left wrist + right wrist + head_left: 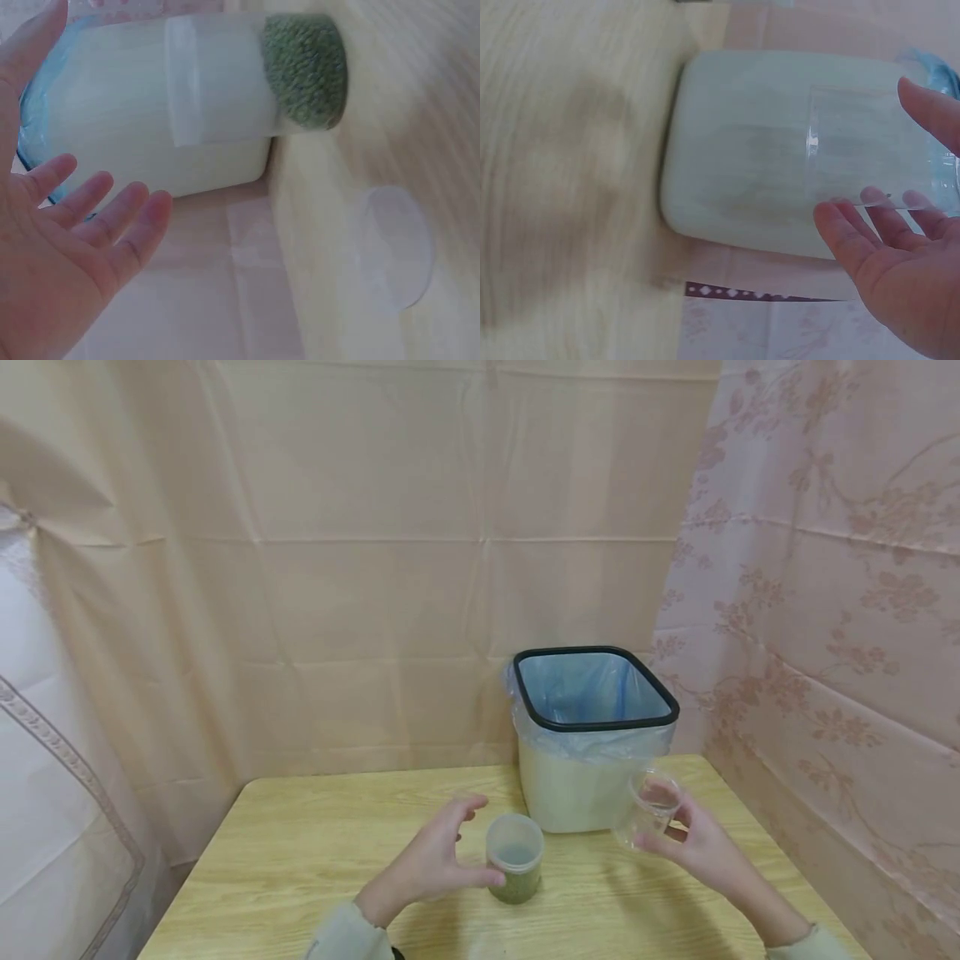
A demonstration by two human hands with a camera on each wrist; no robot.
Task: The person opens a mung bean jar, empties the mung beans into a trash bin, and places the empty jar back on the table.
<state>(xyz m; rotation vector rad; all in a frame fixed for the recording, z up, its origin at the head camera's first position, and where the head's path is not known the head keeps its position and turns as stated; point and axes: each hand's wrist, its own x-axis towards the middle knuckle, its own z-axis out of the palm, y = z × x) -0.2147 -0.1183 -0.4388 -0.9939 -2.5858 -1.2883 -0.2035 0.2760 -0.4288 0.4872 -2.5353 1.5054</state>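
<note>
Right fingers (846,238) hold a cup (645,815) apart from the jar (517,881) and bin rim (600,726).

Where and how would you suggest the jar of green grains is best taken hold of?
Probably round the wall below the rim, coming from the left: the jar stands upright and open-topped, its round side suits thumb and fingers wrapped level, and the left hand is beside it, while the bin stands behind.
</note>
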